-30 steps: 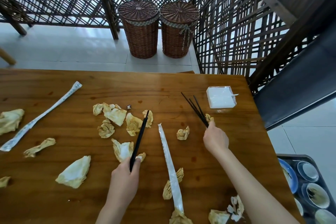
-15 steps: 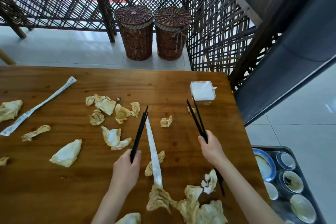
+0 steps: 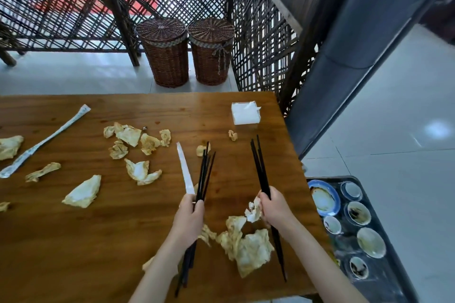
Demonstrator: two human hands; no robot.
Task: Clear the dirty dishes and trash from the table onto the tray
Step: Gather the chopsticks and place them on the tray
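Above the wooden surface (image 3: 73,241), left hand (image 3: 188,219) grips black chopsticks (image 3: 205,172); right hand (image 3: 277,209) grips another chopstick bundle (image 3: 258,162) plus crumpled napkin (image 3: 253,209). Tray (image 3: 394,275) of dirty dishes right of surface.

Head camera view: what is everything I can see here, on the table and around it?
Brown wooden table: one, fills the left and centre.
Crumpled yellowish paper napkins: many, scattered across the table.
Long white paper chopstick sleeves: two, one far left, one at centre.
White square napkin stack: one, far right corner of the table.
Black chopsticks: two bundles, one in each hand.
Dark tray: one, right of the table, lower down, holding dirty small dishes and a blue-rimmed plate.
Brown lidded wicker baskets: two, on the floor behind the table.
Left hand: grip on one bundle.
Right hand: grip on the other.
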